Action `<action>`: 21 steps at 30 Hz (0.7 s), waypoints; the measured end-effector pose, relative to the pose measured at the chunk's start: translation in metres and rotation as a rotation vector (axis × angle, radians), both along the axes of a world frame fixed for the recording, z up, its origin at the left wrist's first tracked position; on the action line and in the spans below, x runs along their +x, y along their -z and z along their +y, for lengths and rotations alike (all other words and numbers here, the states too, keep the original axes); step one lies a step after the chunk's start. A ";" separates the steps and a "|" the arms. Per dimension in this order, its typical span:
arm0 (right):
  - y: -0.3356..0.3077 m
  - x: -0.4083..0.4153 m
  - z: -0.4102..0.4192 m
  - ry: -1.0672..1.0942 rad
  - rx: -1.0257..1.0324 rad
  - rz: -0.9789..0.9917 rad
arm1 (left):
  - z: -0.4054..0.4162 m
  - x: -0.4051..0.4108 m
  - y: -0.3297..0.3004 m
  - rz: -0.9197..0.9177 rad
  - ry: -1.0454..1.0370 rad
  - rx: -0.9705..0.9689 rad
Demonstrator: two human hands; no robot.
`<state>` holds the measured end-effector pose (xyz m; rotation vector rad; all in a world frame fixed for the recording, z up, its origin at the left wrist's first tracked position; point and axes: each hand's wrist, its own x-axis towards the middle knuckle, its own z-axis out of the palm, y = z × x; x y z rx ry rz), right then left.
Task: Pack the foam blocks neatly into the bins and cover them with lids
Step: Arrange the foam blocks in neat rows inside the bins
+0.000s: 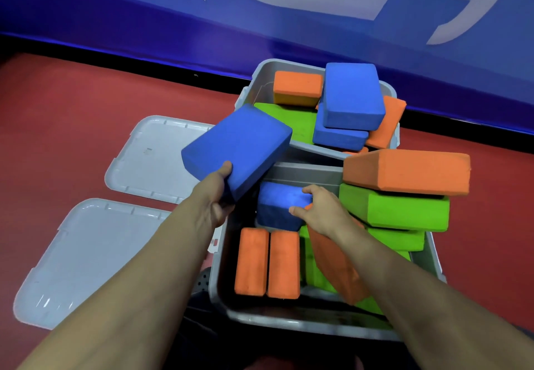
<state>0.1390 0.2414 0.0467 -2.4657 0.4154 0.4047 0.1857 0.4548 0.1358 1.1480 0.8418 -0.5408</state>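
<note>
1. Left hand (215, 196) grips a tilted blue block (237, 147), held above the near bin (222, 268).
2. Right hand (323, 210) clasps another blue block (277, 207) inside that bin.
3. 2 lids (95, 257) lie left of both hands.

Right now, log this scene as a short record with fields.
left hand: grips a raised blue block
right hand: holds a blue block in the near bin
near bin: two orange blocks standing side by side, green ones beside them
far bin: blocks piled loosely
lids: two, off, on the red floor at left
</note>
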 end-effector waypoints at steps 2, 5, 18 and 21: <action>0.006 0.012 0.003 -0.053 -0.060 -0.002 | 0.005 0.005 0.004 -0.017 -0.016 -0.015; 0.016 0.034 0.013 -0.152 -0.120 0.037 | 0.007 0.013 0.007 -0.028 -0.035 -0.043; 0.061 0.077 0.029 -0.426 -0.401 0.180 | 0.013 0.044 -0.006 -0.167 -0.065 -0.024; 0.063 0.076 0.029 -0.429 -0.405 0.174 | 0.009 0.046 -0.007 -0.173 -0.081 -0.041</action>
